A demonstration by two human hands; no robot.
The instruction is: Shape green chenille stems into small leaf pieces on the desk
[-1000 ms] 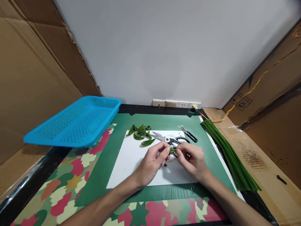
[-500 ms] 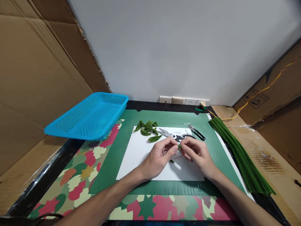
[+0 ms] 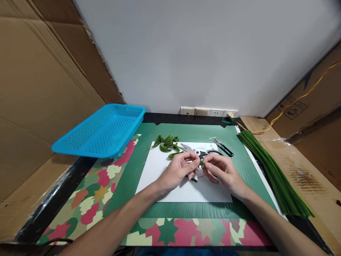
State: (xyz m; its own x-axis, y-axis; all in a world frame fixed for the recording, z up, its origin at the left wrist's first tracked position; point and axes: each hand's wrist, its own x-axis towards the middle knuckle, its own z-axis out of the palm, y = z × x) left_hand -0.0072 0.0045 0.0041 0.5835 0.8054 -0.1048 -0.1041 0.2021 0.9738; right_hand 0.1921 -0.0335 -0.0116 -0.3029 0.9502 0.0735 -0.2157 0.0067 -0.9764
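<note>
Over the white paper [image 3: 157, 181], a short green fuzzy pipe cleaner piece [image 3: 201, 163] spans the fingertips of both hands. My left hand [image 3: 183, 169] pinches one end between thumb and fingers; my right hand [image 3: 221, 172] pinches the other. Another green piece [image 3: 193, 179] lies on the paper under the hands. Just beyond them are black-handled scissors [image 3: 198, 153], partly covered by the fingers. A pile of curved green pipe cleaner pieces [image 3: 167, 143] rests at the paper's far left, with one bent piece [image 3: 173, 155] beside my left hand.
Black thread snips [image 3: 223, 147] lie behind the right hand on the green mat [image 3: 250, 185]. A bundle of long green pipe cleaners [image 3: 274, 174] runs along the right edge. A blue perforated basket [image 3: 98, 133] stands at left. Yellow wire [image 3: 295, 103] leads to wall sockets [image 3: 209, 112].
The hands have drawn slightly apart, and more of the green piece shows between them. My left hand has shifted a little left, with more of the piece beneath visible.
</note>
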